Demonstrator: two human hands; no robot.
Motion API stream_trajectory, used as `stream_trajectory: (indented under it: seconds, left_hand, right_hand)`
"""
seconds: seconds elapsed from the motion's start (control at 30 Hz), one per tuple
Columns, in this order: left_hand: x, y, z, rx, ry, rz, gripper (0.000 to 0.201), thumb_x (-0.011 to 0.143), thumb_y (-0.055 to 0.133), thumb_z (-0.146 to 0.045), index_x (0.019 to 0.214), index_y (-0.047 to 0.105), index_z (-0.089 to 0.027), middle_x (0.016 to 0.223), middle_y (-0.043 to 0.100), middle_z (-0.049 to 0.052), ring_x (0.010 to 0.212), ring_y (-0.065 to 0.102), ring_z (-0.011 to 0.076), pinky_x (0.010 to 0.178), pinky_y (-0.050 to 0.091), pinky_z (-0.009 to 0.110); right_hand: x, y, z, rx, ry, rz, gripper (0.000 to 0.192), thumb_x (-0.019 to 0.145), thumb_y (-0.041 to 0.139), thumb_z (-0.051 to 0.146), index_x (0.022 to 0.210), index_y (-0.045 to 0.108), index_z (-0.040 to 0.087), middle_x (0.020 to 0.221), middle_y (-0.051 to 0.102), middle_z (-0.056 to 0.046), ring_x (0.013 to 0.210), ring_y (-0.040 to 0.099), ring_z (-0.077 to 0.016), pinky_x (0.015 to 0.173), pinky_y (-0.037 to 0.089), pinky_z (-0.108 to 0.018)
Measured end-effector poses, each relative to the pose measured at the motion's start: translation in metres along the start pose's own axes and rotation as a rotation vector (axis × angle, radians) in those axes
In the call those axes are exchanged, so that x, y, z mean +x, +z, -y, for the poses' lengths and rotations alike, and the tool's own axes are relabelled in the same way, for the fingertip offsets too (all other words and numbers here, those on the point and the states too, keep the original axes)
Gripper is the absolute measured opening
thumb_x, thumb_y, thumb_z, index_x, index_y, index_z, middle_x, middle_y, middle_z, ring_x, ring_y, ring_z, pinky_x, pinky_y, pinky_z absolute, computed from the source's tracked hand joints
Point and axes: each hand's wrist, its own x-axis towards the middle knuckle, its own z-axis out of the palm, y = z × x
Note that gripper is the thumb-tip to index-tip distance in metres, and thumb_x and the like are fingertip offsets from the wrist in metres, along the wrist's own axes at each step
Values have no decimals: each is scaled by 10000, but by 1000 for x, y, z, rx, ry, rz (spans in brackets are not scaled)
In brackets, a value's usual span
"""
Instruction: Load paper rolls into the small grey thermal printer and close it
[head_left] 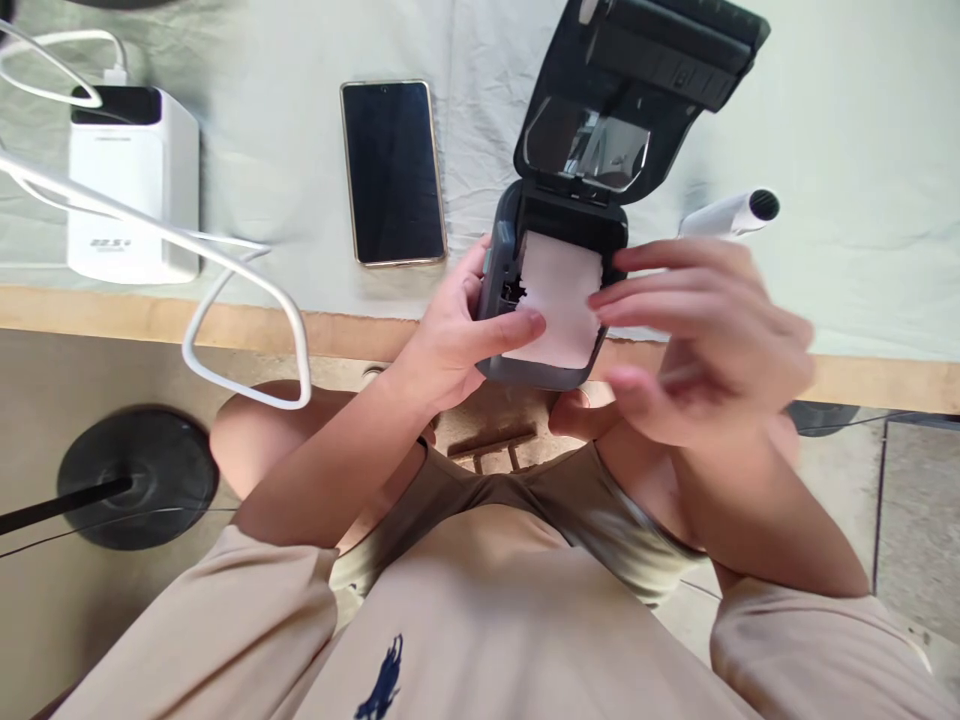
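Observation:
A dark portable label printer (489, 335), its lid (547, 110) swung up, sits in my left hand (457, 330) over the table's front edge. My left fingers wrap its left side, and the thumb presses on the white paper roll (562, 290) inside the bay. My right hand (697, 330) is at the printer's right side, slightly blurred. Its fingers are stretched and apart, with fingertips at the right rim and the edge of the paper; whether they press on it I cannot tell. The thumb stands away from the printer.
A phone (394, 175) lies left of the printer. Further left stands a white power bank (120, 200) with a white cable (247, 275) drooping over the table edge. A white cylindrical object (724, 212) lies behind my right hand. A black round stand base (139, 475) is on the floor.

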Motion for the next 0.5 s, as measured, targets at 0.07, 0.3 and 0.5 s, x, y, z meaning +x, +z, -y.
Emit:
stream_trajectory:
  seconds: [0.07, 0.3, 0.5]
  left_hand:
    - [0, 0, -1, 27, -3, -22, 534, 709, 1008, -274, 1160, 722, -261, 1004, 833, 1, 951, 833, 258, 837, 662, 352]
    - [1, -2, 1, 103, 11, -42, 710, 629, 1010, -273, 1270, 706, -287, 1018, 810, 1, 1025, 839, 302, 830, 639, 345]
    - [-2, -6, 6, 83, 47, -21, 735, 707, 987, -266, 1390, 718, -287, 1043, 816, 17, 1110, 840, 339, 902, 645, 385]
  right_hand:
    - [3, 0, -4, 34, 97, -141, 125, 1034, 684, 458, 1123, 744, 394, 938, 788, -10, 927, 791, -304, 821, 640, -531]
    - [-2, 13, -40, 323, 425, -35, 563, 1052, 626, 643, 1591, 483, 567, 1730, 621, 55, 1590, 635, -299, 1090, 652, -483]
    - [-9, 18, -66, 408, 467, -139, 638, 1025, 525, 798, 1541, 530, 423, 1240, 757, -66, 1285, 786, -317, 913, 716, -423]
